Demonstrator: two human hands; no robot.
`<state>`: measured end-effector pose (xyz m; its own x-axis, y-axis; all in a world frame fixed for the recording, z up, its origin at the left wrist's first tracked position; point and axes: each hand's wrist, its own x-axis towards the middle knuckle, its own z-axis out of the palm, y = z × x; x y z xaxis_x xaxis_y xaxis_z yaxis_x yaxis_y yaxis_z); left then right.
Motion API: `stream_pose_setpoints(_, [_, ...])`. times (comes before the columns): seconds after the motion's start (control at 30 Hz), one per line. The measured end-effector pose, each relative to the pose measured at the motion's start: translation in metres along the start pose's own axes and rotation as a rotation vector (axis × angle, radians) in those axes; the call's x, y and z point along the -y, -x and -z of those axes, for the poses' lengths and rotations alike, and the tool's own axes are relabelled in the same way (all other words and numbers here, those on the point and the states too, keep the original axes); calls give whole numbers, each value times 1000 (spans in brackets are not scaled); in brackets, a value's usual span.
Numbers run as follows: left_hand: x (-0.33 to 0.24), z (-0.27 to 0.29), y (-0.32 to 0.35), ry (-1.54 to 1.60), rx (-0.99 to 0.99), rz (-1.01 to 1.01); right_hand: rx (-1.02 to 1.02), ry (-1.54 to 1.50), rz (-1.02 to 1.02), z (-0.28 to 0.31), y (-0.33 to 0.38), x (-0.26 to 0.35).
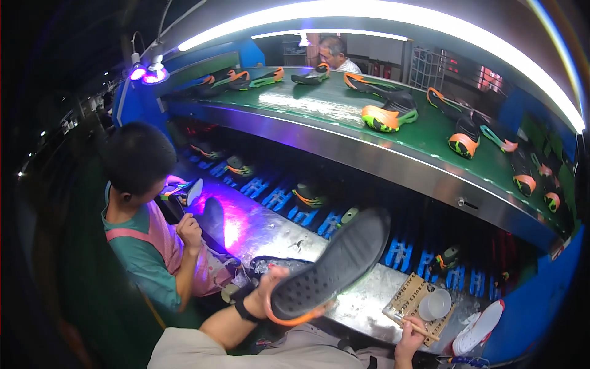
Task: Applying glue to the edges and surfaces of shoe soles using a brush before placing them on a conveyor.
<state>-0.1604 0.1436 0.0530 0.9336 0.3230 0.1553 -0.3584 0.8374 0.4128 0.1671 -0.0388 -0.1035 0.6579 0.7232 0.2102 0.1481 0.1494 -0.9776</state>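
- Here is the sole [332,264], up in the left hand [270,281], in front of the metal surface [369,301], tilted so its inner face shows; whether any of it touches down, one cannot tell
- Its long axis runs on a slant: the end with the orange rim sits low and close to the body, the plain black end points up, away and to the right
- The left hand grips that low end, thumb at the left edge, fingertips just peeking past the right edge, the rest of the fingers hidden beneath
- Across to the right hand [410,338], closed around the wooden handle of a brush [423,331], its tip pointing left over the cardboard [405,295]
- And the relation that counts: the sole lies to the left of the right hand and farther out, a gap between brush and sole; the right hand is the one nearer the translucent tub [435,304] on the cardboard
- What a look it has: dull black inside, small round hollows dotting the low end, smoother farther up, bright orange curling round the heel, a thin line of green along the right side
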Motion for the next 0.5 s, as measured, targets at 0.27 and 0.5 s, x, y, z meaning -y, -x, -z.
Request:
stream_pose_setpoints(0.27, [-195,-59,-136,48,-37,-677,68,-25,6,-4,10,-11])
stream_pose_setpoints(0.5, [-208,-26,-138,-1002,-721,-1316,67,84,42,-15,15,-1])
